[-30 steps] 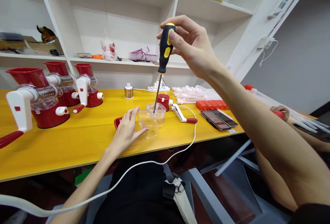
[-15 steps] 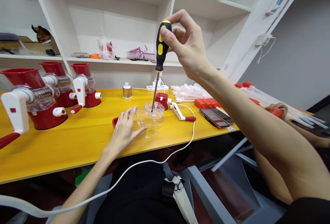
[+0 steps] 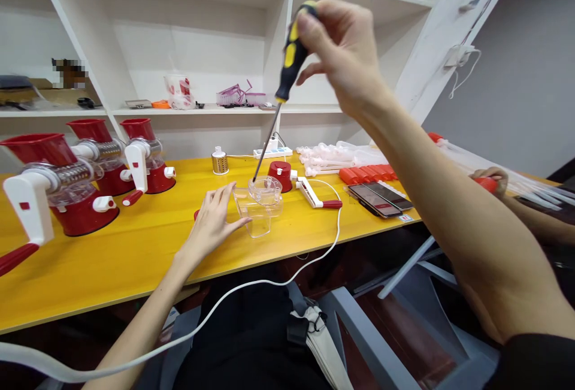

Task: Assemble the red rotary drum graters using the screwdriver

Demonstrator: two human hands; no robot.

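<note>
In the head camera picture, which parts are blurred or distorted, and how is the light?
Head view: the right hand and the screwdriver handle are motion-blurred; the left hand and clear housing are sharp. The wide lens makes the shelf uprights lean. Light is even and soft; one shelf patch is pixelated.

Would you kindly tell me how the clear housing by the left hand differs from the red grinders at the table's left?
The clear housing is bare, without red base, hopper or crank; each red grinder has all three. The left hand steadies the housing and the screwdriver in the right hand touches its top; the grinders stand untouched. Both rest on the yellow table.
</note>
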